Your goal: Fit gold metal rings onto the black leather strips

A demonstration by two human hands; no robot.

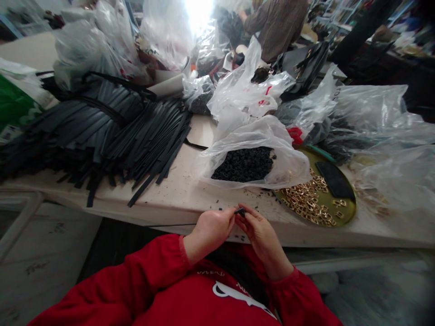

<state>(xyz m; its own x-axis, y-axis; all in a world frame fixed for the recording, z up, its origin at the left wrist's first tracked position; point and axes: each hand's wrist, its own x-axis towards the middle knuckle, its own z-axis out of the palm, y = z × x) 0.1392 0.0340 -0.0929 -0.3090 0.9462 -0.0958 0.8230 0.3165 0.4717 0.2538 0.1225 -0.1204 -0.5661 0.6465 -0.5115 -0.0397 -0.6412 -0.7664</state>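
My left hand and my right hand meet at the near edge of the white table, fingers pinched together on a small black piece held between them. Just beyond them lies a clear plastic bag holding a heap of small black loops. To the right sits a round brass-coloured tray with several small gold buckles and a flat black piece on it. Red sleeves cover both my forearms.
A big pile of black strips covers the table's left half. More clear plastic bags crowd the back and right. Another person in a brown top sits at the far side. A pale bench stands lower left.
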